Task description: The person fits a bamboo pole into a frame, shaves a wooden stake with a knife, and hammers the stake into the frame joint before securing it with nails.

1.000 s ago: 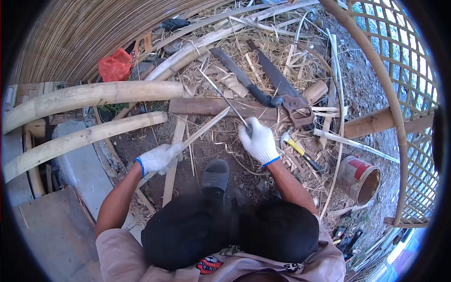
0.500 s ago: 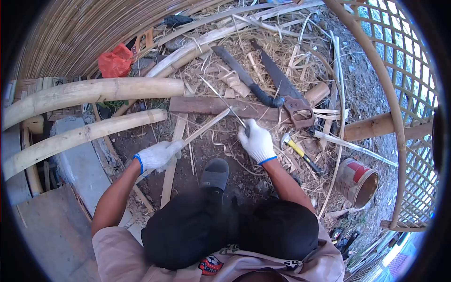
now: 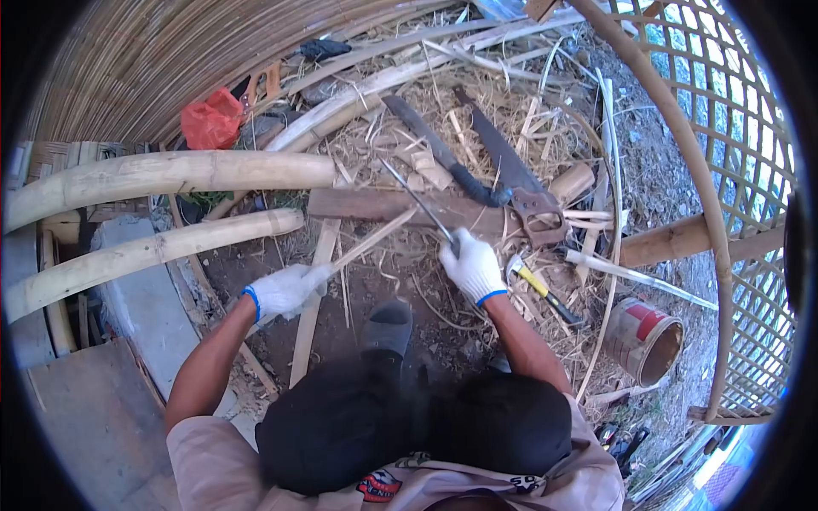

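My left hand [image 3: 290, 291], in a white glove with a blue cuff, is closed around a pale bamboo strip [image 3: 375, 239]. The strip slants up to the right, its far end overlapping a brown wooden plank [image 3: 358, 204] on the ground. My gloved right hand [image 3: 475, 267] grips a knife [image 3: 417, 199] by its handle, which the fingers mostly hide. Its narrow blade points up and left across the plank, just beyond the strip's tip.
Beyond the plank lie a machete [image 3: 430, 140] and a handsaw [image 3: 503, 153] among shavings. A yellow-handled hammer [image 3: 538, 285] is right of my right hand, near a tipped can [image 3: 643, 341]. Thick bamboo poles [image 3: 187, 172] extend from the left; a woven lattice [image 3: 750, 111] stands right.
My right hand has come slightly down and right with the knife, its blade tip lower and farther right. The bamboo strip's far end has dropped a little in my left hand.
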`<state>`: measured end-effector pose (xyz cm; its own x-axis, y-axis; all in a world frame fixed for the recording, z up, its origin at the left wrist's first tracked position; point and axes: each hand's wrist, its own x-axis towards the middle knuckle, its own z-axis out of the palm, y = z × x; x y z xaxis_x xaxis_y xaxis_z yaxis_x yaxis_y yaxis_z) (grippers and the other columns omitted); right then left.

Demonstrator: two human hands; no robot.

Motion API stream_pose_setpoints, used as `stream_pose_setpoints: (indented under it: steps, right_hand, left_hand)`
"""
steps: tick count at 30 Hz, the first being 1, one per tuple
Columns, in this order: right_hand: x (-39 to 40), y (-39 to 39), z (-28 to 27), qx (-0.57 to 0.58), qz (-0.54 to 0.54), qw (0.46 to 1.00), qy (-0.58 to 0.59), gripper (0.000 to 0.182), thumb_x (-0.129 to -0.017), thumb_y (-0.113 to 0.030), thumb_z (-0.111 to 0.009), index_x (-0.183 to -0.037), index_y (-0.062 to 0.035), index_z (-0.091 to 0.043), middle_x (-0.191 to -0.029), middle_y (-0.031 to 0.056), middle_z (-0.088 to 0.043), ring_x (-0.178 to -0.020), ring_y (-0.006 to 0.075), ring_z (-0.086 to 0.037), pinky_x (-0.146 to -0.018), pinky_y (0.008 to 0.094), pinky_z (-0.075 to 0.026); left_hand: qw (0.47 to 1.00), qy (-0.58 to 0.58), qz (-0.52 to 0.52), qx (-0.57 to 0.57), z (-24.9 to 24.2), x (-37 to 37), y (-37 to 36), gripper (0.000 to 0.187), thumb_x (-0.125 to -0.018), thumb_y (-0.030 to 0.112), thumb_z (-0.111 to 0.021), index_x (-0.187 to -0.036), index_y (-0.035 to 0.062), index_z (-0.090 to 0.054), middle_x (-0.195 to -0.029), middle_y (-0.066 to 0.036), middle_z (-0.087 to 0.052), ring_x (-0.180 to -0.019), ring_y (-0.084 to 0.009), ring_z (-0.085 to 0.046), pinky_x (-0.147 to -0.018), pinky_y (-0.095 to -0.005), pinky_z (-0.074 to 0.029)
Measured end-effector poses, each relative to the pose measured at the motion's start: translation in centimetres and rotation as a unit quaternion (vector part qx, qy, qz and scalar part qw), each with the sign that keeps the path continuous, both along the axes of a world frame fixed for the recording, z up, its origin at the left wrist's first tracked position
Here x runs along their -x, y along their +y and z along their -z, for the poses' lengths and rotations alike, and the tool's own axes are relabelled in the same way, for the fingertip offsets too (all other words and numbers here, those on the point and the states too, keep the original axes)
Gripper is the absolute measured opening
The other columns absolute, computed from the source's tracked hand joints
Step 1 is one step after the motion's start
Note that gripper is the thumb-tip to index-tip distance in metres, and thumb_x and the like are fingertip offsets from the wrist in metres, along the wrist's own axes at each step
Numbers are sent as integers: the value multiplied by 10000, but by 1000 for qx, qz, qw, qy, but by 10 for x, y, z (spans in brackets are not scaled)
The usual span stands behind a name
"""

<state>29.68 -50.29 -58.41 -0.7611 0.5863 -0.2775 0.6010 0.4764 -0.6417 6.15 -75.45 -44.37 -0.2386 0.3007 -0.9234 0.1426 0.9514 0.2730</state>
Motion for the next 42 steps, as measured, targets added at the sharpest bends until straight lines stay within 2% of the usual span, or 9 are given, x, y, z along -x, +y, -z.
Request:
stream_pose_setpoints:
  steps: [5,8,16,20,27,31,35,39,42]
  right_hand:
    - [6,-18,-28,27,52,980,191,268,-978,-307,-686,-1051,-52,-644,-796,258,-720,-787,469,-736,-696,548,-581]
    - [2,-5,15,-21,6,1000,-21,261,-975,-297,-694,-1054,-52,-646,-804,261,-722,-781,465,-736,-694,549,-578]
    - [8,-19,-23,25,46,980,194,252,-971,-294,-702,-1059,-64,-650,-798,240,-726,-753,453,-734,-683,536,-578]
    - [4,-4,12,-41,-2,999,-28,265,-968,-297,-705,-1063,-58,-646,-799,244,-727,-767,458,-738,-693,542,-581]
    - [8,-22,-27,42,52,982,174,292,-982,-316,-655,-1020,-27,-634,-808,297,-719,-779,495,-729,-717,585,-576]
    - [6,-1,4,-31,-12,999,-21,287,-985,-327,-677,-1050,-49,-642,-812,254,-730,-776,474,-736,-698,563,-575]
    - [12,-11,-32,15,29,993,115,288,-983,-334,-685,-1050,-58,-637,-813,259,-728,-772,484,-727,-699,571,-570]
    - [15,-6,-11,3,-13,1000,10,309,-991,-342,-668,-1044,-40,-635,-802,279,-722,-784,494,-725,-719,578,-568]
    - [15,-5,-17,7,11,1000,28,309,-993,-337,-656,-1037,-32,-634,-797,284,-720,-777,499,-723,-721,584,-566]
  left_hand:
    - [999,-20,11,30,3,0,-3,781,-1063,716,-378,-1125,-12,-652,-887,-122,-649,-653,-189,-602,-581,-362,-534]
    - [1000,3,15,14,-1,0,1,791,-1059,724,-376,-1138,-12,-657,-886,-118,-647,-656,-188,-607,-584,-360,-534]
    - [999,-19,4,29,-1,0,1,780,-1071,700,-381,-1192,-14,-671,-907,-128,-668,-671,-201,-621,-612,-359,-544]
    - [1000,10,15,4,-2,-3,1,758,-1084,674,-378,-1178,-20,-667,-851,-92,-618,-657,-183,-590,-605,-350,-526]
    - [998,-19,-53,8,-3,-5,2,753,-1060,694,-455,-1073,-36,-640,-691,-19,-468,-548,-136,-444,-482,-345,-395]
    - [1000,2,6,6,-1,2,1,784,-1065,704,-372,-1195,-10,-669,-867,-92,-628,-649,-170,-578,-580,-337,-519]
    - [1000,-12,-20,-5,4,1,-3,752,-1063,695,-424,-1128,-19,-651,-777,-60,-562,-597,-154,-528,-524,-348,-464]
    - [1000,-18,-12,8,5,3,-9,764,-1077,679,-387,-1217,-13,-680,-937,-134,-673,-677,-191,-622,-607,-354,-546]
    - [1000,19,4,1,9,-1,-9,762,-1073,689,-384,-1196,-5,-672,-888,-102,-644,-635,-168,-580,-578,-330,-524]
